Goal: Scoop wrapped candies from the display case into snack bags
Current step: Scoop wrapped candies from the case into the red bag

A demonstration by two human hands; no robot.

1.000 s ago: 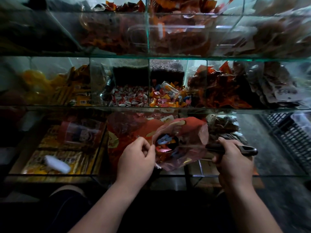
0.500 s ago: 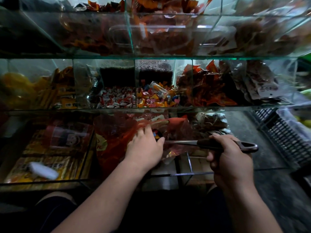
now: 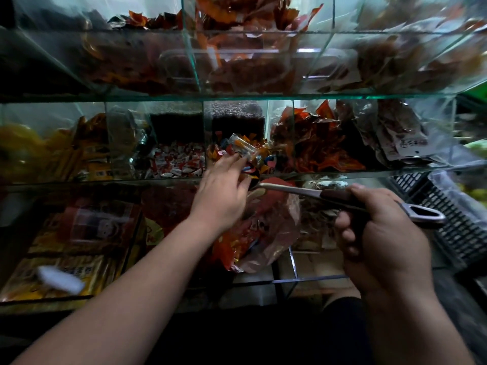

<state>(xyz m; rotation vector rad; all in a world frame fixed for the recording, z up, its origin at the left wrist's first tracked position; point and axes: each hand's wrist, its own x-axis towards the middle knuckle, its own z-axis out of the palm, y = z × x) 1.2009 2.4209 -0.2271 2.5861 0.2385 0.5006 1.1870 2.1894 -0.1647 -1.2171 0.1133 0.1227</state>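
Left hand (image 3: 222, 192) lifted, right hand (image 3: 379, 233) grips scoop (image 3: 290, 189)

Has moved the left hand (image 3: 224, 192) up from the snack bag (image 3: 276, 227) to the wrapped candies (image 3: 238, 150) above it. Has raised the scoop (image 3: 303, 191) to the top of the bag.

left arm's bare and stretched way out from the bottom left. the left hand (image 3: 224, 191) is back-up with fingers pointing forward, can't tell if the tips are pinching anything. right hand (image 3: 382, 238) sits closer in and lower on the right, fingers and thumb wrapped tight round the scoop (image 3: 290, 189) handle.
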